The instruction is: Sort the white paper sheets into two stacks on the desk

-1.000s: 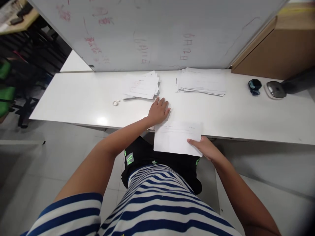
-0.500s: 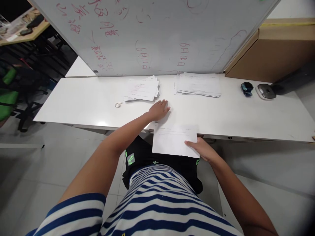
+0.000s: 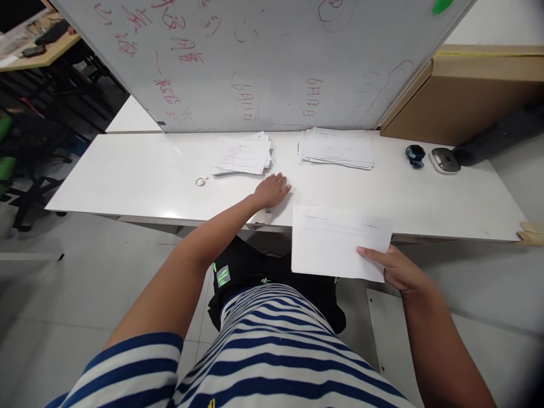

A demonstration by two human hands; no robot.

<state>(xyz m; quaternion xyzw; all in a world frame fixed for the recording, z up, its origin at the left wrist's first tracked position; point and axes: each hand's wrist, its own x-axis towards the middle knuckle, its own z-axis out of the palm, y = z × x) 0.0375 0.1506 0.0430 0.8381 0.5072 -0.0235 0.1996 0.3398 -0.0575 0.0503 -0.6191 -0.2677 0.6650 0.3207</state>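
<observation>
A white sheet of paper (image 3: 331,243) with faint printed lines is gripped at its right edge by my right hand (image 3: 397,266), thumb on top and fingers underneath. It is held over the table's front edge, above my lap. My left hand (image 3: 272,190) lies palm down on the white table (image 3: 340,192), fingers stretched, with nothing in it. Just beyond that hand sits a loose stack of papers (image 3: 242,156) with red marks on the top sheet. A second stack of papers (image 3: 338,148) lies farther right, against the whiteboard.
A whiteboard (image 3: 272,68) with red handwriting rises along the table's back. A small white looped item (image 3: 201,181) lies left. At the right are a dark wristwatch (image 3: 415,156), a rounded grey-topped device (image 3: 445,161) and a cardboard box (image 3: 471,102). An office chair (image 3: 25,187) stands left.
My right hand has moved to the right, carrying the sheet of paper with it, away from my left hand. My left hand stays flat on the table. The view has shifted slightly.
</observation>
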